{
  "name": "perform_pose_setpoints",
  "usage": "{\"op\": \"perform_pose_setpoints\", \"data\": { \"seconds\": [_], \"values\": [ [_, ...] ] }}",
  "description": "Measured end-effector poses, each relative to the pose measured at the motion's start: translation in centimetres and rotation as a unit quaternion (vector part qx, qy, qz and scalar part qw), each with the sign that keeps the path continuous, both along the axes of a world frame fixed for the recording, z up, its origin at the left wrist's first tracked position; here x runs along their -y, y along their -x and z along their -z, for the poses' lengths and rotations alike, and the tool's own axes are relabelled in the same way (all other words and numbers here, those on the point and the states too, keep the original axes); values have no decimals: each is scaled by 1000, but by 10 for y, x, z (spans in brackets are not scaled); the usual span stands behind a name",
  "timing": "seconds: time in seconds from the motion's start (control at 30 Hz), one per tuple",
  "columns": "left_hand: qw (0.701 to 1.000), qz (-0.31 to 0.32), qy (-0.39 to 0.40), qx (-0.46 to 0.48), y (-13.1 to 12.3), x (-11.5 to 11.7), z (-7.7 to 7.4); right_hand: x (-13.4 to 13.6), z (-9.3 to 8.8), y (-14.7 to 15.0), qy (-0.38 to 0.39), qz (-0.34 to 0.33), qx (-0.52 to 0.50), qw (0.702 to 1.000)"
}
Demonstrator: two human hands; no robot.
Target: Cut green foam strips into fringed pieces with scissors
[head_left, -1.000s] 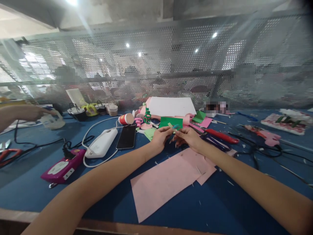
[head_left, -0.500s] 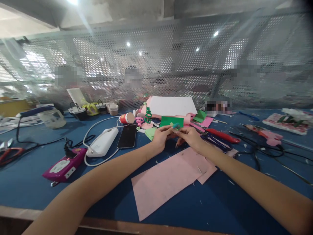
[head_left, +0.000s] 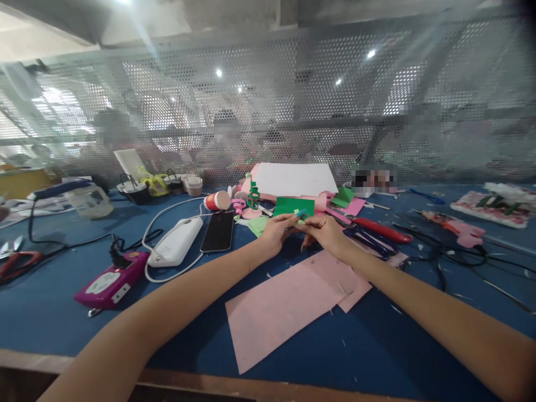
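Observation:
My left hand and my right hand meet above the blue table, fingers pinched together on a small green paper strip held between them. Under my wrists lies a large pink paper sheet. Just beyond my fingers lies a dark green paper piece. A curled green paper spiral stands on a pink base to the left of it.
A black phone, a white power bank with cable and a magenta device lie left. Red-handled scissors and black cables lie right. A white sheet stack sits before the perforated metal screen.
Another person's arm at the far left has withdrawn out of view. My hands stayed together on the strip, turning it slightly.

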State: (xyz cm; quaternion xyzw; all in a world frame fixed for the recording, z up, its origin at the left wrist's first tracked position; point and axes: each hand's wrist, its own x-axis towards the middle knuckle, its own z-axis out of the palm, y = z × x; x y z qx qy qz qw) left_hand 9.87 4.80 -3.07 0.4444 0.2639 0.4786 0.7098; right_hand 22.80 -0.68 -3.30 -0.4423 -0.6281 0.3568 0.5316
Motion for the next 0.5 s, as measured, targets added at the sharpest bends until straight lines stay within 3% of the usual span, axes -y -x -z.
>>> {"op": "perform_pose_setpoints", "data": {
  "seconds": [0.33, 0.5],
  "values": [
    [993, 106, -52, -17, 3, -3, 1, -3, 1, -4, -38, 62, -37, 997],
    [992, 113, -45, -17, 4, 0, -1, -2, 1, -5, -33, 74, -49, 996]
  ]
}}
